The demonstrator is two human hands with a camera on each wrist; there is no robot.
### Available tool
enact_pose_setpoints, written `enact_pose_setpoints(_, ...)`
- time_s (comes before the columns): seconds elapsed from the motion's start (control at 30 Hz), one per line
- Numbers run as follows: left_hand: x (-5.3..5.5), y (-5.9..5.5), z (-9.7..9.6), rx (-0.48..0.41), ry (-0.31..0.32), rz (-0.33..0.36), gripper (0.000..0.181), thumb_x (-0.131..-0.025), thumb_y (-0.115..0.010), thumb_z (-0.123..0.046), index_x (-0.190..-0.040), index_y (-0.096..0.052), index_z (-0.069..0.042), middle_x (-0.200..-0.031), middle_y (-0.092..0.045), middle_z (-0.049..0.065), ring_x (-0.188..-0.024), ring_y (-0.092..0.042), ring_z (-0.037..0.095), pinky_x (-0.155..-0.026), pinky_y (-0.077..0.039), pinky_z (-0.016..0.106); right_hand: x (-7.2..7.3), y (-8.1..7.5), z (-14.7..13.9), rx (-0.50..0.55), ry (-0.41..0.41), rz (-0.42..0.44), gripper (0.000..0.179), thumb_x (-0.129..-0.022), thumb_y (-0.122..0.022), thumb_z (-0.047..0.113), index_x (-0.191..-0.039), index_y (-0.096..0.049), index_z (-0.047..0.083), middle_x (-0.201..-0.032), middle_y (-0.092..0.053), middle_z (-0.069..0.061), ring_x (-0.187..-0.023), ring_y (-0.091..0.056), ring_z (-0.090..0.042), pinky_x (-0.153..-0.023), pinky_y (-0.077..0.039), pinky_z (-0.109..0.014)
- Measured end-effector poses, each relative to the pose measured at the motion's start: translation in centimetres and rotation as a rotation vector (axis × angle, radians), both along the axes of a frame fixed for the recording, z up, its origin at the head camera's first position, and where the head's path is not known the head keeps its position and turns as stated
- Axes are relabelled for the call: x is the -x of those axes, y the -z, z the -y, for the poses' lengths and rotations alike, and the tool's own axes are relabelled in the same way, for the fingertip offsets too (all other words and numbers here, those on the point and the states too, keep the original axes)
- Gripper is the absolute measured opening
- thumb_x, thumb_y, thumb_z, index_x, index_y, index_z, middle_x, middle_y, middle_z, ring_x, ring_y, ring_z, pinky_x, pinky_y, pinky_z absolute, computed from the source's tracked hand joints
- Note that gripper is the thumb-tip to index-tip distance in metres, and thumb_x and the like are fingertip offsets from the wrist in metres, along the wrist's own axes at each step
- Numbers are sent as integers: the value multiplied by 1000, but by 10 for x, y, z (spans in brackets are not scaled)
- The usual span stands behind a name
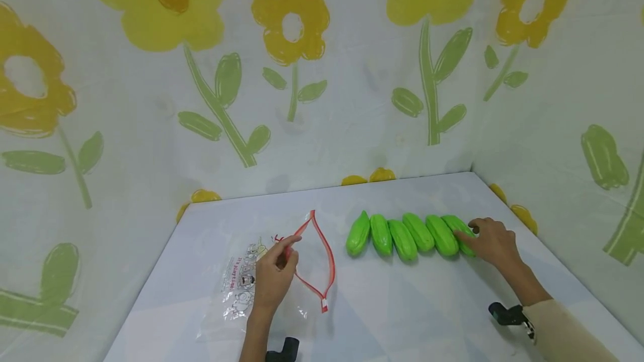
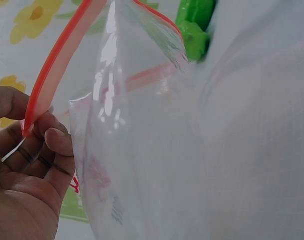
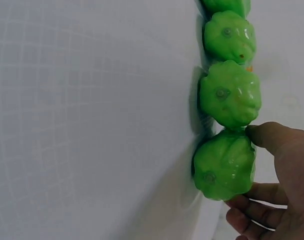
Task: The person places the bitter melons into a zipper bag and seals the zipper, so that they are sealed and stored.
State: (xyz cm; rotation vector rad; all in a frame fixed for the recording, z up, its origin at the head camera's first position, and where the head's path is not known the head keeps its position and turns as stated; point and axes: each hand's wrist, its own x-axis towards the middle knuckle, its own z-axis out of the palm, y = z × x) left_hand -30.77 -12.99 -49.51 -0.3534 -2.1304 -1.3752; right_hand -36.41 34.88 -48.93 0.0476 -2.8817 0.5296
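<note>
Where the row ends, right of centre in the head view, the rightmost ridged green gourd (image 1: 457, 227) is clasped by the right hand (image 1: 494, 243), thumb on one side, fingers opposite. Its long axis slants from upper left to lower right; in the right wrist view, a blunt, nubbed end faces the camera. Five similar gourds (image 1: 403, 239) adjoin it. Well apart, towards lower centre, the left hand (image 1: 274, 279) pinches the red zip edge (image 1: 330, 261) of a clear printed bag (image 1: 236, 278), its mouth gaping. The step seems to be securing that gourd; the next move probably calls for a firm grip and clean lift. Beneath lies a pale desk (image 1: 402, 312).
</note>
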Motion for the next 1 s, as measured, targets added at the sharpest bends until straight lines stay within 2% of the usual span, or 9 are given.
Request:
enact_pose_setpoints(0.37,0,-1,1,6,-4,12,31,-91,-68,2,-117,-73,-14,-72,-51,-7,-60,-50,10,-51,-45,21,3,-8,-8,-11,18,168,77,-94,-59,54,-118,-58,-19,-114,-59,-38,-103,-53,-58,-78,-38,-66)
enact_pose_setpoints(0.5,0,-3,1,-4,0,12,31,-91,-67,2,-116,-73,-14,-73,-52,-7,-60,-51,11,-51,-46,22,-2,-15,-9,18,22,141,78,-93,-61,55,-117,-58,-20,-114,-60,-38,-102,-54,-57,-78,-41,-65)
enact_pose_setpoints(0.73,1,-4,0,5,-4,-6,32,-90,-68,3,-117,-73,-15,-73,-52,-7,-60,-51,10,-51,-46,21,-13,-29,1,134,-8,80,76,-95,-61,53,-120,-59,-18,-114,-61,-36,-99,-59,-50,-72,-52,-53)
enact_pose_setpoints(1.0,0,-3,0,0,-11,6,32,-90,-68,2,-117,-74,-14,-72,-52,-6,-60,-50,11,-50,-44,21,-23,-46,29,221,-33,68,73,-94,-62,55,-124,-60,-12,-108,-64,-26,-95,-59,-38,-65,-51,-40)
